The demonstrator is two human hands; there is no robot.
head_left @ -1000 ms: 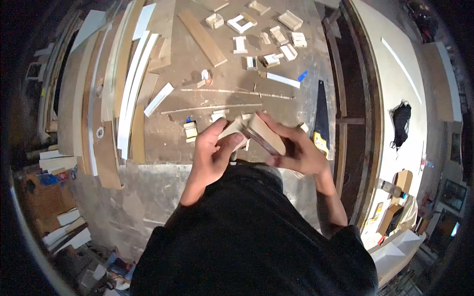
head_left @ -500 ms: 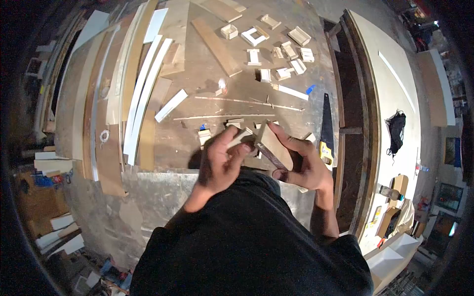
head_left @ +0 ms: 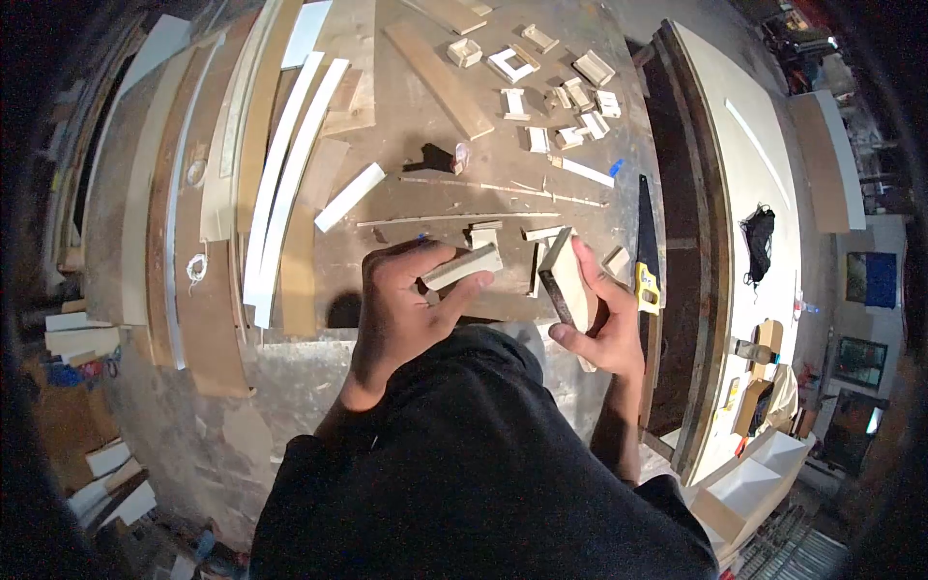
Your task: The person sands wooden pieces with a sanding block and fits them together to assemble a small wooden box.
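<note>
My left hand pinches a small pale wooden piece between thumb and fingers, tilted up to the right. In my right hand is a thicker wooden block, its dark rough edge facing left. A gap separates the two pieces. Behind them, on the worktable, lie a few small wooden parts, partly hidden by my hands. A handsaw with a yellow handle rests to the right of my right hand.
Several small wooden frames are scattered at the far right of the table. Long boards and white strips cover the left side. Thin sticks lie across the middle. Beyond a gap on the right stands a pale panel with black cord.
My hands have moved apart, the left one shifting left with its wooden piece and the right one slightly right with the block. The camera view has shifted a little.
</note>
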